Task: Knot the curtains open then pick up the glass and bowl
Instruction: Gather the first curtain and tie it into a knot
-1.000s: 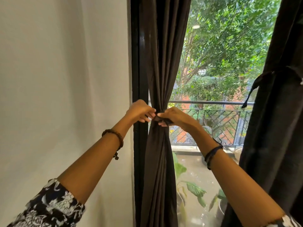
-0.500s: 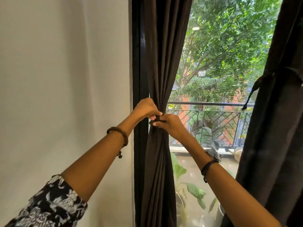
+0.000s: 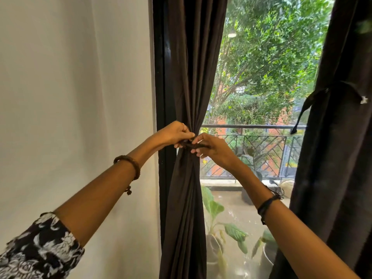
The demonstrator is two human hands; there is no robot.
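Observation:
A dark brown left curtain [image 3: 193, 67] hangs gathered at the left side of the window. A thin dark tie band [image 3: 193, 145] wraps its waist. My left hand [image 3: 175, 132] pinches the band's left end against the curtain. Just to the right, my right hand [image 3: 213, 150] pinches the other end, and the fingertips of both hands nearly meet. The right curtain [image 3: 342, 158] is bunched at the window's right side, with its own tie [image 3: 306, 105] knotted and one end hanging down. No glass or bowl is in view.
A white wall [image 3: 70, 97] fills the left. The black window frame [image 3: 162, 77] stands beside the left curtain. Through the pane I see a balcony railing [image 3: 251, 126], potted plants [image 3: 217, 234] and trees.
Both hands have stayed at the curtain's waist and worked the tie band. The right hand dropped slightly and now pulls a band end out to the right.

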